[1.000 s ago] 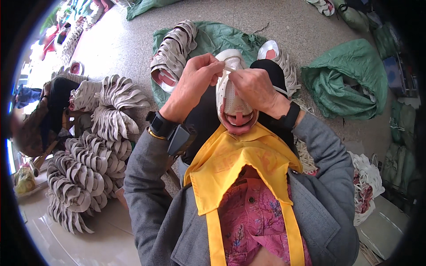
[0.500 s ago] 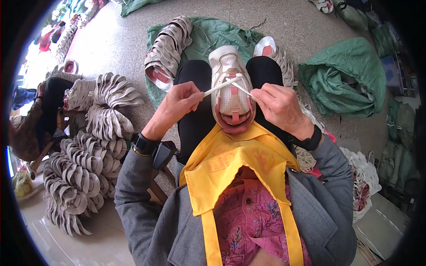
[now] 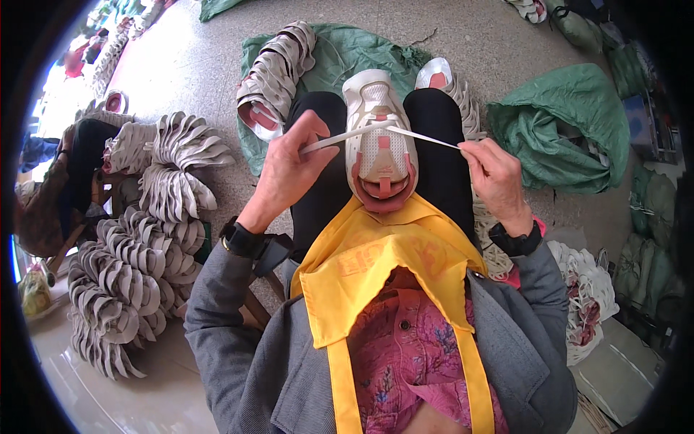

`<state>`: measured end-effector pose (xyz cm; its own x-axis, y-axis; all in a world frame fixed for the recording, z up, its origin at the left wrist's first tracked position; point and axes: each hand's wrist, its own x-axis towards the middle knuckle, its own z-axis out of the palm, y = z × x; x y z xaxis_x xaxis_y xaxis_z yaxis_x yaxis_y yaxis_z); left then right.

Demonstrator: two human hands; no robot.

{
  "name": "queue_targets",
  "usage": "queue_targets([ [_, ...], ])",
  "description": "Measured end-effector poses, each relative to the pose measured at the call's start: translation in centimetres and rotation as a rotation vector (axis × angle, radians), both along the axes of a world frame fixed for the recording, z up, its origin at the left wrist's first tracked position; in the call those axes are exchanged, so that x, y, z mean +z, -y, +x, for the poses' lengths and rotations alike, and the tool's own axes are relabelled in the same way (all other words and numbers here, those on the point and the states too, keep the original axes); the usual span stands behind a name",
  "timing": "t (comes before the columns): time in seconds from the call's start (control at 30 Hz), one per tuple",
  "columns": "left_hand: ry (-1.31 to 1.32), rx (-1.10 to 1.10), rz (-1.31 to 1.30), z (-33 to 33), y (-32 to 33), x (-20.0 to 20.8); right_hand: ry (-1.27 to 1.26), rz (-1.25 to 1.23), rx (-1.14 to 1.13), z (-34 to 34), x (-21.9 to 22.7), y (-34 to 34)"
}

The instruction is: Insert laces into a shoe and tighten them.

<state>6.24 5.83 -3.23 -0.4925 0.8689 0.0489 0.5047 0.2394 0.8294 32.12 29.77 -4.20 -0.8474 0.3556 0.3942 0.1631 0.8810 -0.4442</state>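
A cream and pink shoe upper (image 3: 381, 163) rests between my knees, its pink-lined collar toward me on the yellow apron (image 3: 390, 249). A flat white shoelace (image 3: 423, 136) runs from the top of its tongue area out to both sides. My left hand (image 3: 293, 160) is closed on one end of the lace, thumb and fingers apart at the tips but with the lace across them. To the right, my right hand (image 3: 497, 173) pinches the other end. Both ends look stretched taut, meeting over the shoe.
Rows of nested shoe uppers (image 3: 134, 278) lie at the left, with another stack (image 3: 278, 76) on a green sack (image 3: 343, 54) ahead. A bulging green sack (image 3: 560, 130) stands at the right. At the far left sits another person, whose arm (image 3: 54, 181) shows.
My hands have moved apart, the right one farther out to the right, drawing out more of the lace on each side. The shoe has barely shifted.
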Motion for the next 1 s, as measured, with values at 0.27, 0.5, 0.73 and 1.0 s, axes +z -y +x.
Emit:
queue_targets([
  [0.27, -0.369, -0.1, 0.021, 0.1, 0.4, -0.1, -0.035, 0.071, -0.129, 1.0, 1.9, -2.6],
  [0.5, -0.524, -0.083, 0.021, -2.3, 2.6, -0.5, 0.027, 0.019, -0.295, 6.0, 0.9, -5.4],
  [0.73, -0.45, -0.019, -0.227, -6.6, 7.1, -1.4, 0.083, -0.022, -0.462, 13.6, -1.3, -10.7],
  [1.0, -0.359, 0.409, -0.398, -18.3, 19.5, -4.6, 0.106, -0.458, -0.727, 25.4, -7.1, -18.8],
])
